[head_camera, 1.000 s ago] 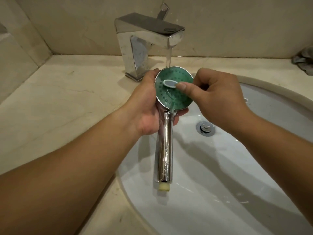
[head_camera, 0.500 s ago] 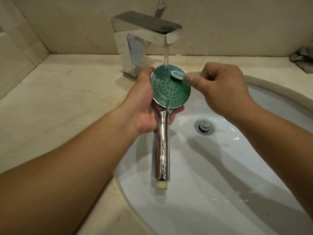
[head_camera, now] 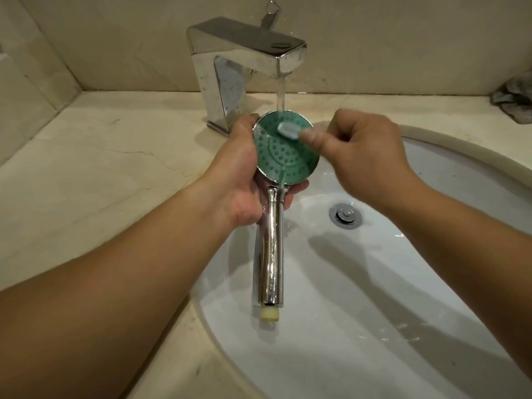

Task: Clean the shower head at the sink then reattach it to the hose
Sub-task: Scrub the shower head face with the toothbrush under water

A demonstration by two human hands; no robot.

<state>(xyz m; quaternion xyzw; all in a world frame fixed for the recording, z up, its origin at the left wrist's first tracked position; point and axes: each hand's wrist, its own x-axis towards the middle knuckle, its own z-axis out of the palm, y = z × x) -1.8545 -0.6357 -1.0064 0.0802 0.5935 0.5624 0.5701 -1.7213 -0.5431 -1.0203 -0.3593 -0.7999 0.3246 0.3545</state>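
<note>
The beige marble countertop (head_camera: 95,174) fills the 9 o'clock side of the view and meets tiled walls at 12 o'clock. The white oval sink basin (head_camera: 374,298) is set into it and spans from centre toward 4 o'clock; its chrome pop-up drain (head_camera: 346,215) lies just right of centre. The chrome block-shaped faucet (head_camera: 244,61) stands on the countertop at 12 o'clock with its lever raised, and a water stream (head_camera: 280,95) falls from the spout onto the upper edge of the spray face. The shower head (head_camera: 286,151) is held over the basin's left rim, at centre, face up, with the green nozzle disc toward 12 o'clock and the chrome handle (head_camera: 270,254) running toward 6 o'clock, ending in a cream threaded fitting (head_camera: 269,314). The left hand (head_camera: 239,180) is closed around the neck and back of the shower head, thumb along the disc's 9 o'clock rim. The right hand (head_camera: 365,156) is clenched in a pinch on a small toothbrush (head_camera: 288,130), whose pale head is pressed against the disc near its 12 o'clock edge; the hand is motion-blurred. A crumpled grey cloth (head_camera: 515,102) lies on the countertop at 2 o'clock.
</note>
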